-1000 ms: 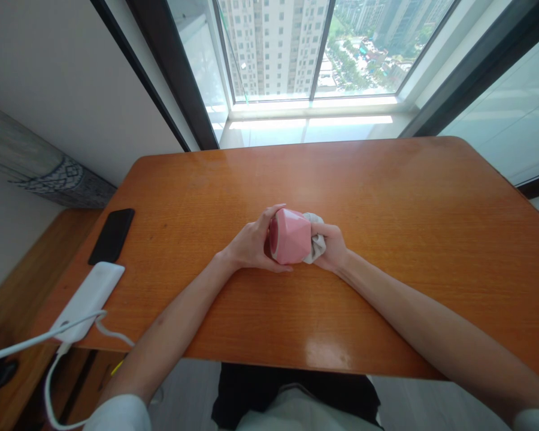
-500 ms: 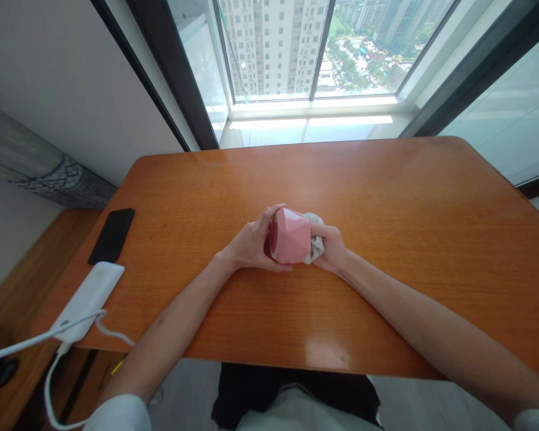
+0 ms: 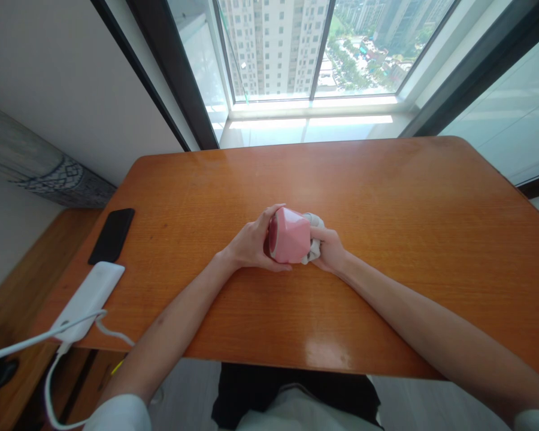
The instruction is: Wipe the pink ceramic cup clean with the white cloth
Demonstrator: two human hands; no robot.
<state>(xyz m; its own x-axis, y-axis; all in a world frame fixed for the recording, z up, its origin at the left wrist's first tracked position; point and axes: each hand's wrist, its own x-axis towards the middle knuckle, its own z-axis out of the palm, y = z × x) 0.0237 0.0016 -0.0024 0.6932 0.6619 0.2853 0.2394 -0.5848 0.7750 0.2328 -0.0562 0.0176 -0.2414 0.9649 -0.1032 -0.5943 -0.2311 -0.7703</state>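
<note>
A pink faceted cup-like object [image 3: 291, 235] lies on its side between my hands, its round opening facing left. My left hand [image 3: 254, 239] is wrapped round its open end, thumb along the near side and fingers over the far side. My right hand [image 3: 331, 248] grips a crumpled whitish cloth [image 3: 315, 250] pressed to the right end of the pink object. The fingers under the cloth are partly hidden.
The brown wooden table [image 3: 386, 197] spans the view. A black phone [image 3: 112, 236] and a white power bank [image 3: 90, 302] with a white cable [image 3: 31, 341] lie at its left edge. A window [image 3: 314, 54] stands behind it.
My right hand and the cloth have shifted very slightly to the left against the pink object. My left hand holds its place.
</note>
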